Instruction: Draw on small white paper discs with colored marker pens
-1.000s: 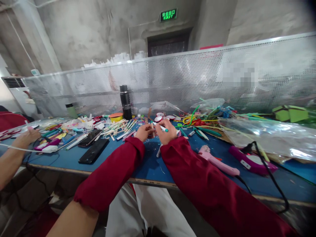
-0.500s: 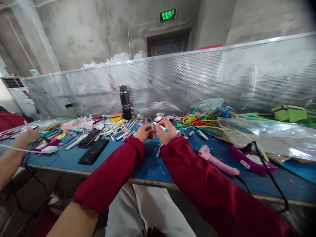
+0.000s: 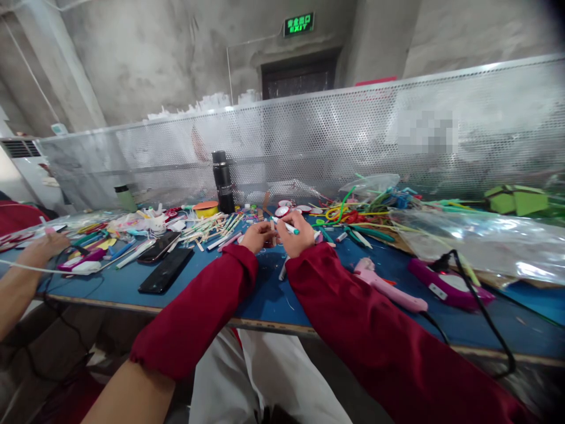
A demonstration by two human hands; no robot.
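Blue table [image 3: 273, 294] | perforated screen [image 3: 353, 135] | concrete walls [image 3: 141, 53] | right hand [image 3: 296, 237] holds marker [image 3: 288, 227]

Right hand [image 3: 296, 235]: fingers closed round white marker pen with teal cap [image 3: 286, 226], above blue tabletop [image 3: 273, 297]. Left hand [image 3: 257, 236]: curled, touching right; contents unclear. Pink plastic glue gun [image 3: 388, 288]: lying right of sleeves. Two black smartphones [image 3: 165, 271]: flat, left. Black cylindrical flask [image 3: 223, 182]: upright, before perforated metal screen [image 3: 353, 135]. Co-worker's hand [image 3: 42, 248]: far left.
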